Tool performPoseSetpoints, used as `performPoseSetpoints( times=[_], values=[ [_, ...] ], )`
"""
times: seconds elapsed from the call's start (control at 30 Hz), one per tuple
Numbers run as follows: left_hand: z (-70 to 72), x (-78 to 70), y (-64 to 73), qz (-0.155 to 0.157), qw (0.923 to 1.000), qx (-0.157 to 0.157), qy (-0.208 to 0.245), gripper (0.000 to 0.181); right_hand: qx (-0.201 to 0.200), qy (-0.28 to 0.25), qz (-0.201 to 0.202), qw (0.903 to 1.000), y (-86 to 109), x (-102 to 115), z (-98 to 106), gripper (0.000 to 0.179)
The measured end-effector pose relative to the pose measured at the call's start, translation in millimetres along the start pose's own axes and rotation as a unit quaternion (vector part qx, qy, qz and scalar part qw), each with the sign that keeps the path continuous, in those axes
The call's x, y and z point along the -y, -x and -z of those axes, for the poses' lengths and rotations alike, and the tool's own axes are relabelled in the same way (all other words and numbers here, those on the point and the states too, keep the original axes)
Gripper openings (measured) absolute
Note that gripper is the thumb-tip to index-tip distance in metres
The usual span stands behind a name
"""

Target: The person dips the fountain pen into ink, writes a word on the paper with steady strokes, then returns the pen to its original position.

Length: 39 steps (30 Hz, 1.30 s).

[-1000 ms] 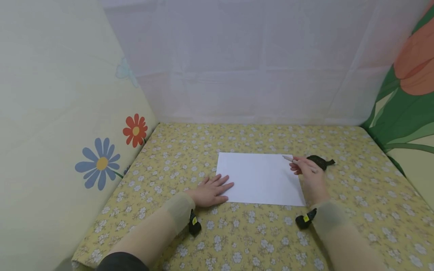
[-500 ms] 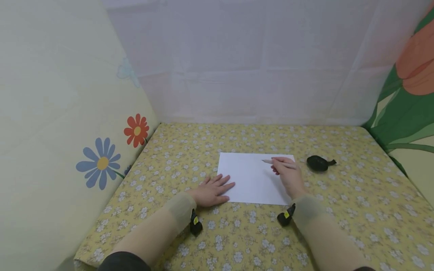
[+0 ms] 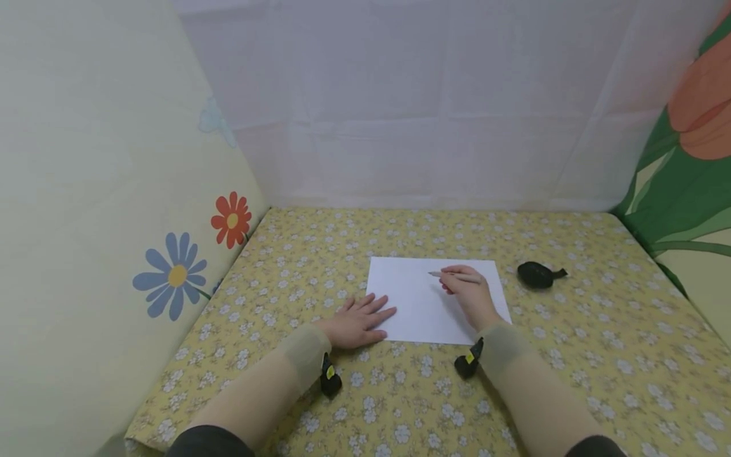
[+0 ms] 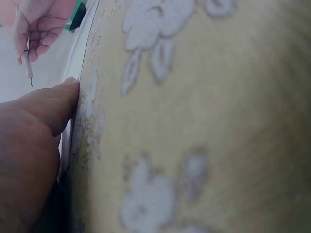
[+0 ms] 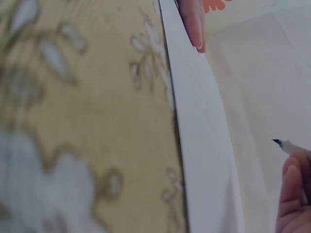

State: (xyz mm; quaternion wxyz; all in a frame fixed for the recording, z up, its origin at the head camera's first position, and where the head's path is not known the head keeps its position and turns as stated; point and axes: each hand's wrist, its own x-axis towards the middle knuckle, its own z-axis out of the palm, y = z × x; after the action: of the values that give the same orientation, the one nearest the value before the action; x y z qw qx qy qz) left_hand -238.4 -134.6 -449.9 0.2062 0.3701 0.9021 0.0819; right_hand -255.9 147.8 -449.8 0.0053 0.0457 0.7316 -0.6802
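A white sheet of paper [image 3: 408, 308] lies on the flowered tablecloth. My left hand [image 3: 355, 324] rests flat on its left edge, fingers spread. Over the right half of the sheet, my right hand [image 3: 469, 301] pinches a slim white pen [image 3: 469, 278] whose tip points left. In the right wrist view the pen [image 5: 294, 148] shows a dark, tapered tip, and there it appears raised off the paper [image 5: 204, 126]. The left wrist view also catches the pen [image 4: 27, 65] in the right hand's fingers. No marks on the sheet can be made out.
A black oval object with a short tail [image 3: 535, 275] lies right of the paper. The yellow flowered cloth [image 3: 422, 406] covers the table. A white sheet hangs as a wall [image 3: 400, 114] behind it, with flower-printed panels at both sides.
My right hand has carried the pen leftward from the paper's upper right corner to over its right half, uncovering the black object. The left hand has stayed in place.
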Motion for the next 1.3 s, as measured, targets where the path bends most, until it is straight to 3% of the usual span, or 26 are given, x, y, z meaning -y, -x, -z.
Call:
performPoseSetpoints(
  times=[0.37, 1.3],
  values=[
    [-3.6, 0.9, -1.6, 0.001, 0.9999, -0.007, 0.010, 0.061, -0.008, 0.077, -0.016, 0.9969, -3.9, -3.6, -13.6, 0.021],
    [-2.9, 0.7, -1.4, 0.017, 0.9998, -0.005, -0.008, 0.061, 0.012, 0.130, -0.028, 0.9910, -0.5, -16.2, -23.7, 0.020]
  ],
)
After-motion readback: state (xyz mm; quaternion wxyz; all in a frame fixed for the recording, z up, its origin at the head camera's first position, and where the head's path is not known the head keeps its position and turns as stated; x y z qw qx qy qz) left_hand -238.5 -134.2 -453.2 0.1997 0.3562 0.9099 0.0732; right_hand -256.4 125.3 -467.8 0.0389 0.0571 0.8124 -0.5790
